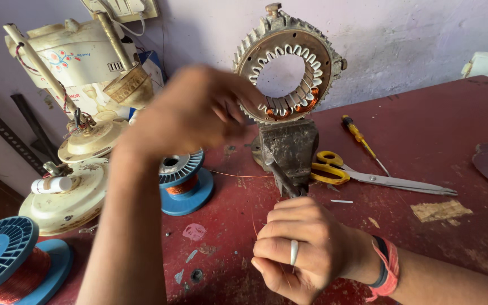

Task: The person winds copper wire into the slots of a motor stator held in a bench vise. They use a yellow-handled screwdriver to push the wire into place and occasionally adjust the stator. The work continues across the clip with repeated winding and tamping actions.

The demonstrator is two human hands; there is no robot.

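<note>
Left grip: the left hand is raised at the stator, fingers bunched at the ring's left inner edge; it is blurred, so whether the fingers pinch anything cannot be told.
Right grip: the right hand is closed in a loose fist near the table's front edge, below the vise; a fine strand of wire runs close by its fingers, but it is too thin to tell whether it is clamped.
Stator: upright, held in the vise around the middle of the table, touching the left fingers and well apart from the right hand.
Progress: copper coils fill only the lower slots of the ring; the upper slots show white liners and no copper. Judged from that, the winding is begun and most of it is left.
Wire: a thin line crosses the table from the small spool toward the vise.
Outward: scissors and a screwdriver lie right of the vise; a second spool sits at the front left corner; cream fan parts stand along the left edge.
</note>
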